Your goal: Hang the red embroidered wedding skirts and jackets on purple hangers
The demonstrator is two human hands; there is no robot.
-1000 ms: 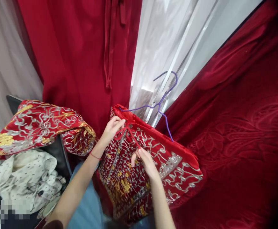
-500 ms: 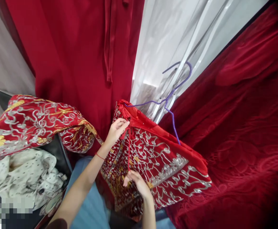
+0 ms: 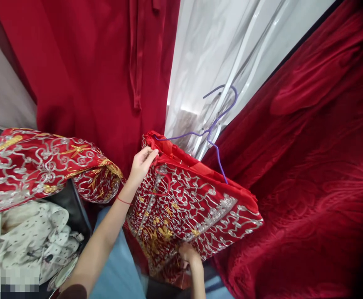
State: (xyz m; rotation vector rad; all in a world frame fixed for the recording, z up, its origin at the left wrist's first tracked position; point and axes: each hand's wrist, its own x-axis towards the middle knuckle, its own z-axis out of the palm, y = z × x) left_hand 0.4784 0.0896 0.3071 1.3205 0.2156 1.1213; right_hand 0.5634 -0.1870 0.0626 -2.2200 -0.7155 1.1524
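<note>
A red skirt-like garment (image 3: 181, 207) with silver and gold embroidery hangs tilted in front of me. A purple wire hanger (image 3: 211, 133) runs into its red waistband, with the hook free above. My left hand (image 3: 145, 162) is closed in a pinch on the waistband's left end. A thin red drawstring (image 3: 168, 187) dangles in a loose loop just below it. Lower down, my right hand (image 3: 190, 254) touches the lower folds of the garment. Its fingers are curled and partly hidden in the shadowed cloth, so its grip is unclear.
At left, another red embroidered cloth (image 3: 50, 166) drapes over a black chair (image 3: 75, 203), above a white dotted cloth (image 3: 31, 232). Plain red fabric (image 3: 100, 74) hangs behind. White metal bars (image 3: 231, 79) stand by the hanger, and dark red patterned fabric (image 3: 300, 187) fills the right side.
My right hand has let go of the drawstring and moved down to the lower folds. The string went from taut to a loose loop. My left hand stays at the waistband.
</note>
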